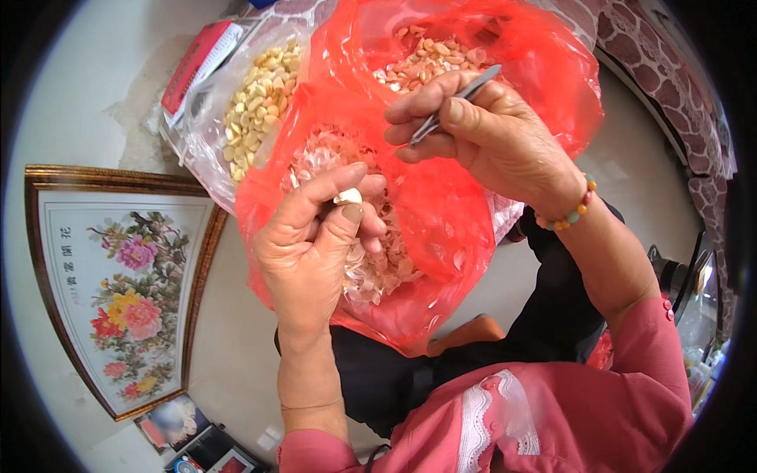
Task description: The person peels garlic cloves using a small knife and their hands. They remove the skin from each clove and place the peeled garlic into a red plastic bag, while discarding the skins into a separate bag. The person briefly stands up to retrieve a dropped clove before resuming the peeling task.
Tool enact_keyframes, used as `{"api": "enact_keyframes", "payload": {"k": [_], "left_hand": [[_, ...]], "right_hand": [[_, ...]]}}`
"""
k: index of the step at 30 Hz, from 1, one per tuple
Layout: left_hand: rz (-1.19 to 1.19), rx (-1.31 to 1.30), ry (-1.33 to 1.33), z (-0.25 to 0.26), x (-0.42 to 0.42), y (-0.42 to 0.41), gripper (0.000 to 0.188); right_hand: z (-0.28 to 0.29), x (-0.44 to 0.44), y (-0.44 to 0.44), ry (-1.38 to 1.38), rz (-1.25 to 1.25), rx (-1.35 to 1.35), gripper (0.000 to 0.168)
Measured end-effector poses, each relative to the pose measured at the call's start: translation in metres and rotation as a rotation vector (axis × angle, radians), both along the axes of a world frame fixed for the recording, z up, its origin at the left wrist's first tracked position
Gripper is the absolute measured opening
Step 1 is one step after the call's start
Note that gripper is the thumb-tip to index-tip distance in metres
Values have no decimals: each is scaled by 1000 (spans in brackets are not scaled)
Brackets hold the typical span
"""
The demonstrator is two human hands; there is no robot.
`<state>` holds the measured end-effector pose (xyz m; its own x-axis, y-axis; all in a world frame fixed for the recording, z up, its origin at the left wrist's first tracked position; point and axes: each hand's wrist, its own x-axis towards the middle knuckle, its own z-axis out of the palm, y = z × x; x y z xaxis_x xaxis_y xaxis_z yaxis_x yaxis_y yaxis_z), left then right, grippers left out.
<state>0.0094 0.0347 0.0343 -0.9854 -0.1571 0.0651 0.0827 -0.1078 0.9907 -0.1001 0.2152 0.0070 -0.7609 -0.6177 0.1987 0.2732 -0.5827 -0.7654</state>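
Between thumb and fingertips, my left hand (319, 230) holds a small whitish garlic clove (348, 196). Metal tweezers (455, 105) lie across the fingers of my right hand (479, 118), held under the thumb, with their thin tips pointing down to the left. Below my left hand, thin papery skins (384, 266) fill the near part of a red plastic bag (455, 295). Farther off, under red plastic, is a heap of unevenly coloured cloves (437, 56). To the left, a clear plastic bag (198, 127) holds many pale yellow peeled cloves (260, 106).
A framed flower picture (124, 295) stands at the left. A red box or booklet (195, 68) lies beside the clear bag. Patterned fabric (644, 59) curves along the upper right. My legs in black trousers (550, 284) are near the red bag. Small items (207, 452) are at the lower left.
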Motion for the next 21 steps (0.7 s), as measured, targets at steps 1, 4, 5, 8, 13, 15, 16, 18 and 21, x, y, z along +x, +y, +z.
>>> {"api": "enact_keyframes", "payload": {"k": [1, 4, 5, 8, 13, 15, 16, 18, 21], "left_hand": [[-4, -6, 8, -3, 1, -2, 23], [1, -46, 29, -4, 2, -5, 23], [-1, -48, 18, -5, 3, -7, 22], [40, -16, -37, -6, 3, -9, 18], [58, -97, -47, -1, 4, -10, 18], [44, -145, -44, -2, 5, -12, 18], [42, -173, -40, -3, 7, -13, 18], [46, -201, -31, -4, 7, -14, 18], [55, -194, -18, -6, 5, -12, 18]], "right_hand": [[-2, 1, 1, 38, 4, 2, 26], [-8, 4, 2, 122, 9, 74, 23], [-8, 5, 2, 168, 12, 102, 23], [7, 14, -8, 140, -4, 142, 26], [7, 19, -26, 164, -59, 184, 33], [1, 21, -33, 119, -69, 161, 28], [1, 22, -36, 98, -73, 157, 24], [-3, 21, -40, 126, -103, 162, 20], [-5, 20, -35, 87, -80, 161, 20]]}}
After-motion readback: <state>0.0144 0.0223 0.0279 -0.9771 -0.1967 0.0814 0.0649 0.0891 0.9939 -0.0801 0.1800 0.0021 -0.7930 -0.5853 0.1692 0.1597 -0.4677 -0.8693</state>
